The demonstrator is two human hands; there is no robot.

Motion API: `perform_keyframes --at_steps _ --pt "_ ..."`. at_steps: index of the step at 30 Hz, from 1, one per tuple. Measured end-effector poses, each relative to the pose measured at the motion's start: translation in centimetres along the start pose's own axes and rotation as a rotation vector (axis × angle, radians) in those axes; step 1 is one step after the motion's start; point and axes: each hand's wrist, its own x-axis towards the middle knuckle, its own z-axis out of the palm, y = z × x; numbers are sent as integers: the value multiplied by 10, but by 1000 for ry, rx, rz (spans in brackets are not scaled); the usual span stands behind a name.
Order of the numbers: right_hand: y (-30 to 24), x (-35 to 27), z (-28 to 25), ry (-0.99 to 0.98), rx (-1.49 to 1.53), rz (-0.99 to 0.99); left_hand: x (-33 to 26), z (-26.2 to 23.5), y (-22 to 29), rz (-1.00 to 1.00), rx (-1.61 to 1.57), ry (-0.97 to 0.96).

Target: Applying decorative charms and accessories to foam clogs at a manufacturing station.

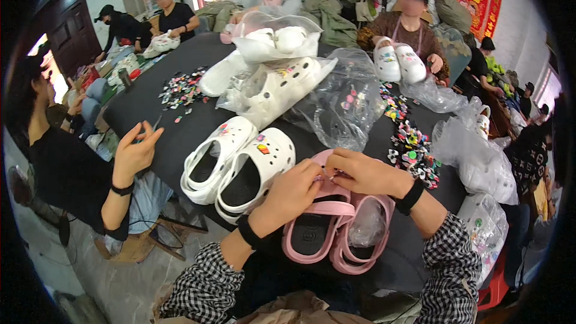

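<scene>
The pair of pink moulded foam clogs point(336, 228) lies on the black surface point(168, 114), just right of the white clogs point(240, 165); likely light, flexible; both the left hand point(294, 195) and right hand point(366, 174) pinch a small charm point(327, 175) at its toe; grip the stiffer sole rim.

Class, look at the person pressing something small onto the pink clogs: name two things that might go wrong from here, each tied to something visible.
1. Both hands, left hand and right hand, pinch a tiny piece over the pink clogs; it might slip into a shoe opening.
2. The pile of small charms lies close to the right wrist; a careless sweep may scatter them off the black table.
</scene>
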Motion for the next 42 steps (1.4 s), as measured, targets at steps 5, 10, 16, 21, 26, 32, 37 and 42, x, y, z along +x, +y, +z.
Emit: perform_keyframes --at_steps 5,10,16,21,26,32,37,42 --pt "3 7 -6 -61 28 -20 -5 5 -2 4 95 28" --pt "-5 -1 0 14 -58 -7 -8 15 -3 -6 61 50" --pt "-39 -8 12 165 -197 70 -10 20 -3 17 81 137" --pt "-31 -20 17 300 -137 187 -6 17 -5 -6 62 112" --pt "-26 -17 12 375 114 225 3 6 3 84 -14 180" --pt "-26 -14 6 363 168 220 21 5 24 -157 -187 46" --pt "-33 -20 3 373 136 205 23 7 24 -205 -255 43" --pt "-33 -19 -4 384 130 237 27 9 27 -100 -323 31"
